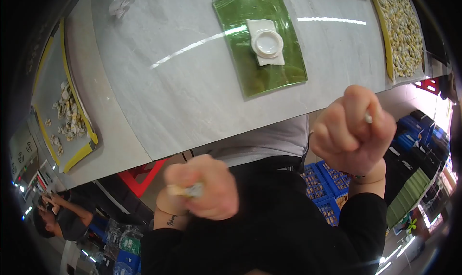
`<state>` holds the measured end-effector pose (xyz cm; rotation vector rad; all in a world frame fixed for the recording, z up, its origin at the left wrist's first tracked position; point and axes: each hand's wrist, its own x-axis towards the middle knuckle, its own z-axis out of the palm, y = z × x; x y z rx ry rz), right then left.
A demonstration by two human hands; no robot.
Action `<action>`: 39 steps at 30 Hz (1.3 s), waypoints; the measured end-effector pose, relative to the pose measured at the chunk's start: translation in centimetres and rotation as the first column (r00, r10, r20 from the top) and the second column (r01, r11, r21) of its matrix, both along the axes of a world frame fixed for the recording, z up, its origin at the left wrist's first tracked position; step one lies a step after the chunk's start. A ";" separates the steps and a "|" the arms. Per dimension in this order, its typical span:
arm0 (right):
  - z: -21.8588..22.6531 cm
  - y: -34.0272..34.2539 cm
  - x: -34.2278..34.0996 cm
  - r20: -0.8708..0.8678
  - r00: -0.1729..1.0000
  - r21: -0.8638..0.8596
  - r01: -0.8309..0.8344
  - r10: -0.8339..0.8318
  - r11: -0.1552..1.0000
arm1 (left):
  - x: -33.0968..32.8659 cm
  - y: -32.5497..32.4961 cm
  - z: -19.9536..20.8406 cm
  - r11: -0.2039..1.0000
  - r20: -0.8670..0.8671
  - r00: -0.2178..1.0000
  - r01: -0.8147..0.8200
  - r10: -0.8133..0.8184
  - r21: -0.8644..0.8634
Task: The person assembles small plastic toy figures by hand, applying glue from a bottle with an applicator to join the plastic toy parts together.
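Observation:
My left hand [211,193] is closed in front of my body, blurred by motion. Pinched in its fingers is a small yellowish-white piece [183,191], much like those in the trays. To the right, my right hand [349,133] is raised in a fist just off the table edge. A small pale tip [368,117] pokes out between its thumb and forefinger; the rest of that thing is hidden. Beyond both hands, a white round dish [267,43] sits on a folded white cloth [262,26], which lies on a green glass-like sheet [240,65].
A yellow-edged tray [41,89] at the left holds a small heap of yellowish-white pieces [70,114]. Another tray [389,49] at the far right is full of them. Crumpled white tissue [121,6] lies on the grey table [163,97]. Blue crates [329,179] stand below; a person [72,217] is at lower left.

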<state>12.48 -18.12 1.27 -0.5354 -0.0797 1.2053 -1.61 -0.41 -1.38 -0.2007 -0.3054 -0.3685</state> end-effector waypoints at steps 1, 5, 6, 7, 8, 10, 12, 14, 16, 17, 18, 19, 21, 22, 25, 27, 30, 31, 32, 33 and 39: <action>0.3 -0.1 -0.1 0.135 0.989 -0.088 0.073 -0.061 0.993 | 0.3 -0.4 0.3 0.986 -0.106 0.991 0.101 -0.087 0.131; -0.2 0.2 0.4 0.904 0.392 -0.230 0.109 0.171 0.967 | 1.1 0.4 1.0 0.894 -0.168 0.976 0.195 -0.137 0.404; -0.1 0.4 0.4 0.905 0.389 -0.225 0.097 0.172 0.969 | 1.1 0.6 1.2 0.862 -0.126 0.982 0.187 -0.144 0.471; 0.1 0.5 0.4 0.959 0.232 -0.204 0.157 0.165 0.966 | 1.1 0.6 1.4 0.862 -0.125 0.983 0.176 -0.131 0.475; 0.2 0.6 0.4 0.985 0.067 -0.172 0.214 0.161 0.962 | 1.2 0.5 1.5 0.835 -0.082 0.986 0.169 -0.148 0.524; 0.3 0.8 0.0 0.984 0.054 -0.176 0.245 0.168 0.953 | 1.4 0.6 1.6 0.806 -0.037 0.985 0.159 -0.168 0.570; 0.5 0.9 -0.1 0.983 0.036 -0.185 0.279 0.183 0.942 | 1.5 0.8 1.8 0.734 0.021 0.990 0.088 -0.138 0.673; 0.7 0.9 -0.2 0.983 0.071 -0.185 0.264 0.172 0.947 | 1.4 0.7 1.9 0.697 0.017 0.996 0.052 -0.093 0.715; 0.8 0.5 -0.6 0.951 0.279 -0.214 0.295 0.130 0.931 | 1.1 0.1 2.0 0.661 0.018 0.999 0.008 -0.032 0.750; 0.7 0.5 -0.9 0.874 0.481 -0.246 0.326 0.063 0.913 | 0.7 -0.4 2.1 0.638 -0.010 0.984 -0.107 0.178 0.763; 0.4 0.5 -1.1 0.789 0.611 -0.239 0.398 -0.061 0.886 | 0.8 -0.8 2.1 0.597 -0.036 0.927 -0.210 0.373 0.774; -0.1 0.2 -0.4 0.827 0.557 -0.186 0.401 -0.077 0.897 | 0.9 -0.6 2.2 0.609 -0.064 0.907 -0.226 0.417 0.760; -0.5 0.4 1.0 0.865 0.496 -0.141 0.392 -0.080 0.909 | 0.9 0.0 2.3 0.475 0.009 0.897 -0.242 0.441 0.846; -0.3 0.7 1.4 0.934 0.357 -0.175 0.490 -0.013 0.854 | 0.9 0.3 2.2 0.316 0.079 0.891 -0.240 0.447 0.918; -0.3 1.7 2.5 0.987 0.031 -0.145 0.612 0.159 0.777 | 0.8 0.5 1.8 0.374 0.026 0.867 -0.241 0.498 0.895; -0.5 2.6 3.0 0.945 -0.231 -0.032 0.644 0.233 0.765 | 0.9 0.3 1.5 0.540 -0.075 0.819 -0.303 0.568 0.785; -0.4 3.3 4.1 0.857 -0.469 0.055 0.496 0.213 0.867 | 0.6 0.1 1.0 0.598 -0.116 0.757 -0.401 0.643 0.694; -0.3 3.4 4.4 0.856 -0.470 0.048 0.489 0.217 0.871 | 0.6 0.1 0.8 0.634 -0.135 0.766 -0.404 0.629 0.660; -0.3 3.5 4.6 0.817 -0.535 0.062 0.456 0.218 0.888 | 0.5 0.0 0.6 0.636 -0.141 0.762 -0.408 0.633 0.655; -0.3 3.6 4.8 0.774 -0.596 0.074 0.422 0.214 0.904 | 0.4 0.0 0.5 0.630 -0.137 0.770 -0.389 0.623 0.672; 0.1 4.1 4.4 0.746 -0.612 0.034 0.429 0.262 0.903 | -0.3 0.1 0.8 0.576 -0.132 0.759 -0.355 0.637 0.736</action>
